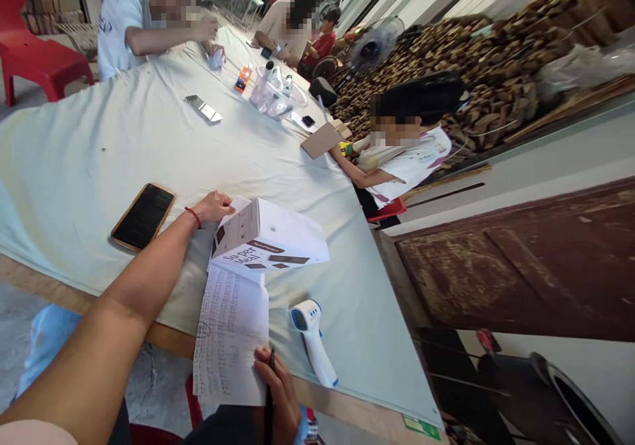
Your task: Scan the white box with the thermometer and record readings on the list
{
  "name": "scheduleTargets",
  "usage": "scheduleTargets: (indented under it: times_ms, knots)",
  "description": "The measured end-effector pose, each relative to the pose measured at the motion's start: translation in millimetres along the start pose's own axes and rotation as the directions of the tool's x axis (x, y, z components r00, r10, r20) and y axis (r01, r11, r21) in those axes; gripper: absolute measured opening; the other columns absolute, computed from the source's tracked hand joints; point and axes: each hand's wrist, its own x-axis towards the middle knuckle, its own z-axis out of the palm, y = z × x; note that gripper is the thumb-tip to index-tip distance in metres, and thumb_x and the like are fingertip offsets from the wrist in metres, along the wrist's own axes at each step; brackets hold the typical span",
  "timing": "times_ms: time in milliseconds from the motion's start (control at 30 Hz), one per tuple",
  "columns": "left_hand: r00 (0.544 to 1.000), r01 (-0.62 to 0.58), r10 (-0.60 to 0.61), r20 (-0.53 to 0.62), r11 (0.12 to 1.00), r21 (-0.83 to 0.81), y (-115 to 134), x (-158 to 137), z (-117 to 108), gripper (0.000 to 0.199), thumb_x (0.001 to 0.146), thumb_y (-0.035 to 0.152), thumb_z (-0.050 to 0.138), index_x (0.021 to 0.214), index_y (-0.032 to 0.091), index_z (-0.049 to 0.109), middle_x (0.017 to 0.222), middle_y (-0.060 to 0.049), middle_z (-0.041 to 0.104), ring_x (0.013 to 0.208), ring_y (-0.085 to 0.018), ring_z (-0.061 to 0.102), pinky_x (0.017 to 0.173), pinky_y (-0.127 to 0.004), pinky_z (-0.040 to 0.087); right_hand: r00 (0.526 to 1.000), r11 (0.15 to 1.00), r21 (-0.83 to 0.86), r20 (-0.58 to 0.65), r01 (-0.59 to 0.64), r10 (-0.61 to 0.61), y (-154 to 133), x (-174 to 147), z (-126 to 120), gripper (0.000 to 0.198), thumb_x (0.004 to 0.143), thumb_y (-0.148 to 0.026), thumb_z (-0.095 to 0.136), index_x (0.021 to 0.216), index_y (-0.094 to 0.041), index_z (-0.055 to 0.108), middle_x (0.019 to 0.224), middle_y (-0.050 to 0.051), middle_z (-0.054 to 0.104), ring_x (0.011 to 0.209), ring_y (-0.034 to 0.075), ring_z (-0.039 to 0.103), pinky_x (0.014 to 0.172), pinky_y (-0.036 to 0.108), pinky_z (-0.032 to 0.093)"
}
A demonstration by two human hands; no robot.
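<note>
My left hand, with a red string round the wrist, has its fingers curled at the far left edge of a white box with brown print reading "Super Meal". The box stands over the upper part of a sheet of paper covered in handwritten lines, one spot circled. At the table's front edge, my right hand is closed round a black pen, beside the lower right of the sheet. A white and blue infrared thermometer lies to the right of the paper. Left of my forearm rests a phone.
A pale cloth covers the table. Farther off are a metallic device, an orange box and a clear tub with bottles. Several people sit around; one at right holds a brown board. Stacked firewood lines the wall.
</note>
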Motion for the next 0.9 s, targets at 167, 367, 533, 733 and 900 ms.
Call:
scheduleTargets:
  times_ms: [167, 367, 533, 733, 900]
  knots:
    - [0.998, 0.009, -0.009, -0.066, 1.0, -0.005, -1, 6, 1, 0.019, 0.069, 0.025, 0.051, 0.062, 0.012, 0.062, 0.054, 0.003, 0.049, 0.055, -0.011, 0.046, 0.05, -0.021, 0.031, 1.0, 1.0, 0.007, 0.009, -0.004, 0.004, -8, 16, -6, 0.024, 0.098, -0.031, 0.052, 0.113, -0.023, 0.069, 0.118, 0.01, 0.072, 0.117, 0.029, 0.065, 0.101, 0.052, 0.05]
    - [0.966, 0.033, -0.008, -0.258, 0.995, 0.092, -3, 11, -2, 0.021, 0.072, 0.024, 0.051, 0.062, 0.011, 0.065, 0.058, 0.001, 0.051, 0.06, -0.012, 0.047, 0.056, -0.023, 0.036, 1.0, 1.0, 0.022, 0.0, 0.001, -0.001, 0, 41, 5, 0.021, 0.095, -0.025, 0.055, 0.112, -0.022, 0.068, 0.119, 0.01, 0.07, 0.117, 0.028, 0.064, 0.101, 0.052, 0.052]
    - [0.922, 0.066, -0.013, -0.388, 0.99, 0.124, -6, 18, -2, 0.024, 0.073, 0.024, 0.052, 0.069, 0.01, 0.072, 0.061, -0.001, 0.06, 0.065, -0.014, 0.053, 0.06, -0.024, 0.04, 0.998, 1.0, -0.002, 0.061, 0.024, -0.023, 7, 49, 15, 0.023, 0.098, -0.028, 0.05, 0.114, -0.021, 0.066, 0.12, 0.012, 0.069, 0.123, 0.029, 0.059, 0.099, 0.052, 0.051]
    - [0.898, 0.023, -0.049, -0.437, 0.998, -0.065, -13, 26, 0, 0.025, 0.074, 0.022, 0.06, 0.087, 0.01, 0.077, 0.083, -0.007, 0.075, 0.076, -0.017, 0.065, 0.069, -0.025, 0.049, 0.989, 0.998, 0.002, 0.139, 0.059, -0.059, 7, 54, 19, 0.035, 0.095, -0.04, 0.055, 0.123, -0.021, 0.061, 0.131, 0.016, 0.064, 0.133, 0.034, 0.05, 0.102, 0.058, 0.048]
    - [0.84, -0.014, -0.119, -0.529, 0.97, -0.241, -15, 31, -3, 0.041, 0.088, 0.035, 0.06, 0.119, 0.009, 0.066, 0.112, -0.014, 0.072, 0.1, -0.02, 0.068, 0.088, -0.031, 0.053, 0.986, 0.995, 0.067, 0.141, 0.08, -0.089, 6, 61, 16, 0.055, 0.08, -0.052, 0.073, 0.124, -0.022, 0.059, 0.128, 0.017, 0.065, 0.135, 0.036, 0.049, 0.104, 0.06, 0.047]
